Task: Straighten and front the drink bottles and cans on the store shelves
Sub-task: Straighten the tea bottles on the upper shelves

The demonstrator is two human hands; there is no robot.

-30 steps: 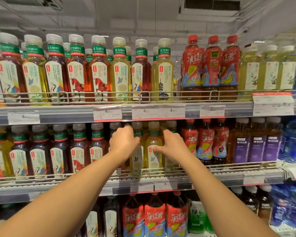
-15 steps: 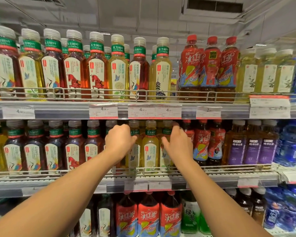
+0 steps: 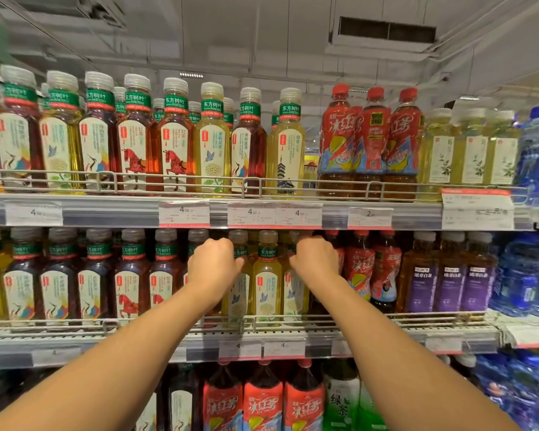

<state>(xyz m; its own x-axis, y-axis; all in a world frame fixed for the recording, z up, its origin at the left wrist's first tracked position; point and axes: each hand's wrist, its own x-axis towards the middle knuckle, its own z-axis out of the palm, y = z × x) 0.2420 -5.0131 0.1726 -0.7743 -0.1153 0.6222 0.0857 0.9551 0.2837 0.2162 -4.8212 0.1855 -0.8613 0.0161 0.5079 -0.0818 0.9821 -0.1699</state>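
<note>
1. Fronting in progress on middle shelf [image 3: 417, 329]: left hand [image 3: 213, 265] and right hand [image 3: 315, 259] curl round necks of pale-yellow tea bottles, one each side of centre yellow tea bottle [image 3: 266, 278].
2. Next, likely: pull both to wire rail [image 3: 293, 318], labels forward.
3. Bottles capped, full; dark tea left, red iced-tea bottles [image 3: 360, 269] right.

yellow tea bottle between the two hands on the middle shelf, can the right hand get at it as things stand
Probably yes. The yellow tea bottle stands at the shelf front with its neck and cap uncovered, and the right hand is already at the neighbouring bottle beside it. Only the low wire rail crosses its base, so the upper body looks free.
</note>
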